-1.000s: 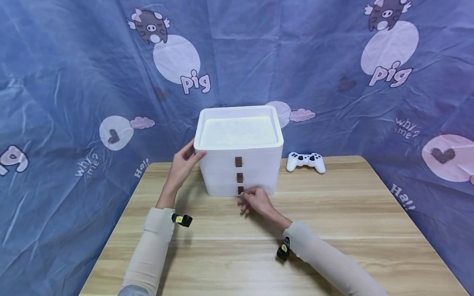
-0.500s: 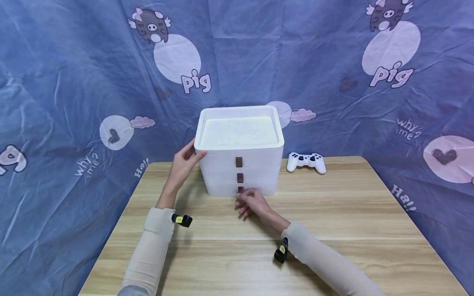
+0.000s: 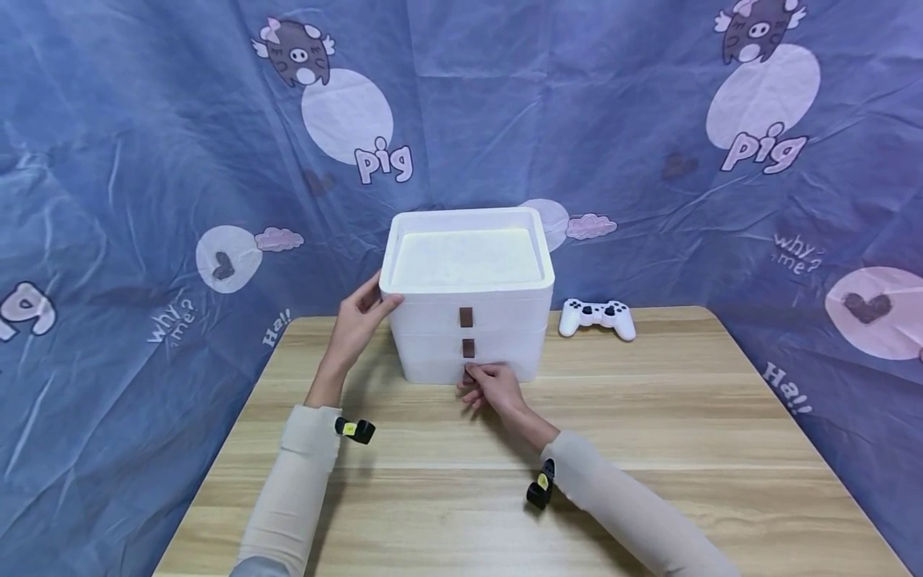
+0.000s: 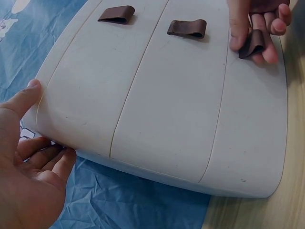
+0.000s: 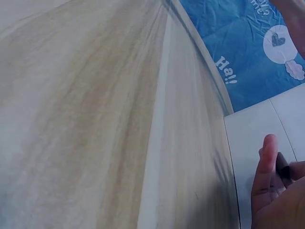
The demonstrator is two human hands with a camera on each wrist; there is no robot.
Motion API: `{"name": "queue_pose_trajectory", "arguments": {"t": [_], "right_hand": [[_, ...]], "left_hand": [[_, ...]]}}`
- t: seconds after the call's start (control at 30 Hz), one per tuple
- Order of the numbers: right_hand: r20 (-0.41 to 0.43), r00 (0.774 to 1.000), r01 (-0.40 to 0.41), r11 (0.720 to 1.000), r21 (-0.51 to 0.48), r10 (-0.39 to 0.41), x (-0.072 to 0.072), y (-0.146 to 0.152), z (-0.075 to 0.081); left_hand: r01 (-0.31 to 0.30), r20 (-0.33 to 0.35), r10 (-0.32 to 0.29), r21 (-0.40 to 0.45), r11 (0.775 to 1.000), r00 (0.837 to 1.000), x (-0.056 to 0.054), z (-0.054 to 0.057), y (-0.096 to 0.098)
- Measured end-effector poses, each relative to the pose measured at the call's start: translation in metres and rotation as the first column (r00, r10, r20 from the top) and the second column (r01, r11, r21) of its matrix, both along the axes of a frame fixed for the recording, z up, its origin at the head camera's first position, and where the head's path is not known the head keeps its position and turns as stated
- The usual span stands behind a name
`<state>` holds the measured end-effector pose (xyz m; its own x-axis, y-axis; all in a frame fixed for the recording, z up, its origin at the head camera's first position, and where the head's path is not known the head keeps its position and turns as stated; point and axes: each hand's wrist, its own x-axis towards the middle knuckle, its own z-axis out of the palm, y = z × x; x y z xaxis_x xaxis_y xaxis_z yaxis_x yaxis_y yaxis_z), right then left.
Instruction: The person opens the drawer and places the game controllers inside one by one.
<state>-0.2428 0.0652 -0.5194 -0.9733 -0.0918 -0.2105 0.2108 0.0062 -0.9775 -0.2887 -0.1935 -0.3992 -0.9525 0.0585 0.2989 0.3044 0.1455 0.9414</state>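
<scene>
A white storage box (image 3: 433, 353) with three stacked drawers stands at the back of the table, all drawers closed. Brown pull tabs run down its front: a top tab (image 3: 466, 317), a middle tab (image 3: 469, 348) and a bottom tab (image 4: 252, 45). My left hand (image 3: 353, 320) grips the box's upper left corner, thumb on the front and fingers round the side, as the left wrist view also shows. At the lowest drawer, my right hand (image 3: 499, 390) pinches the bottom tab; thumb and fingers lie on either side of it. The right wrist view shows only part of that hand (image 5: 274, 191).
A white game controller (image 3: 597, 318) lies on the wooden table (image 3: 649, 433) to the right of the box. Behind everything hangs a blue cloth (image 3: 476, 128) printed with pigs. The box top has a raised rim (image 3: 469, 287) around a shallow recess.
My right hand has shifted slightly at the bottom tab, its fingers covering more of it, and the right wrist has moved a little left. My left hand stays at the corner.
</scene>
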Motion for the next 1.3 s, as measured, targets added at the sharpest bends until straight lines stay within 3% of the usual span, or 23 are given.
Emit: {"name": "queue_pose_trajectory", "arguments": {"t": [0.67,1.3], "right_hand": [[-0.026,1.000,0.009,0.997,0.077,-0.007,0.002,0.004,0.006],[-0.030,0.994,-0.102,0.987,0.125,0.106,0.036,0.007,0.010]], "left_hand": [[0.000,-0.007,0.000,-0.001,1.000,1.000,-0.003,0.000,0.001],[-0.002,-0.003,0.002,-0.003,1.000,1.000,-0.001,-0.001,-0.002]]}}
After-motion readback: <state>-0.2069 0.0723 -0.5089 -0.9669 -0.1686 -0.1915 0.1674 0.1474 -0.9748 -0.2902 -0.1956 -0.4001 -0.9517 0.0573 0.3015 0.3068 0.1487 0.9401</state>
